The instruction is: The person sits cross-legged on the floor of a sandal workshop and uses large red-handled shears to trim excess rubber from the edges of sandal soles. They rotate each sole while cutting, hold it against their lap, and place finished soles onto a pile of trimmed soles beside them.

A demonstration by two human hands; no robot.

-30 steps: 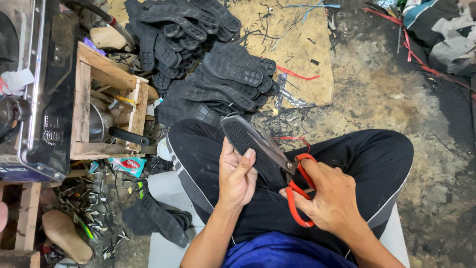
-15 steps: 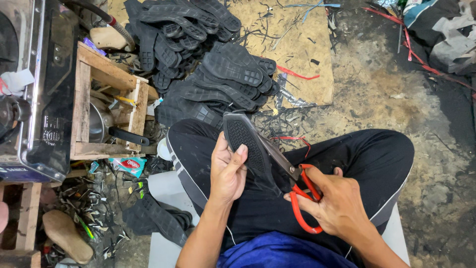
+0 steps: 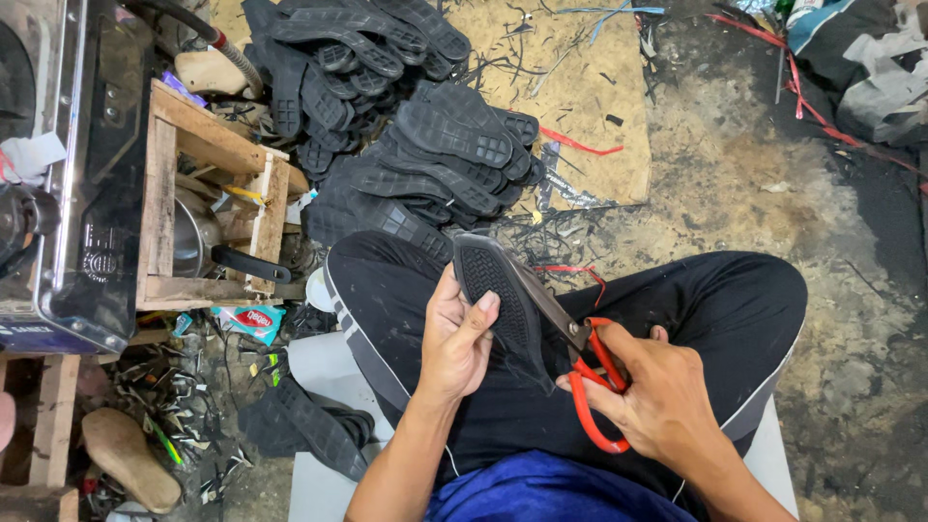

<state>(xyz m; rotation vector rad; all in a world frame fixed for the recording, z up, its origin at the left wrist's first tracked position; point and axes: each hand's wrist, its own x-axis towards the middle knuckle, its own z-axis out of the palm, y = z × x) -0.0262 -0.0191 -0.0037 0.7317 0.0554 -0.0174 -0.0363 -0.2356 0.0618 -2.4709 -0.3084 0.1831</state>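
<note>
Head view, my left hand (image 3: 454, 338) gripping a black shoe sole (image 3: 498, 300) over my lap, my right hand (image 3: 657, 396) squeezing red scissors (image 3: 585, 372) (blades at the sole's edge), more soles (image 3: 416, 145) piled ahead.

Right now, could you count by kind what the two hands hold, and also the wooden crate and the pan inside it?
black rubber sole, in the left hand: 1
red-handled scissors, in the right hand: 1
wooden crate: 1
metal pan, inside the crate: 1
Total: 4
The piled soles on the floor overlap too much to count.
</note>
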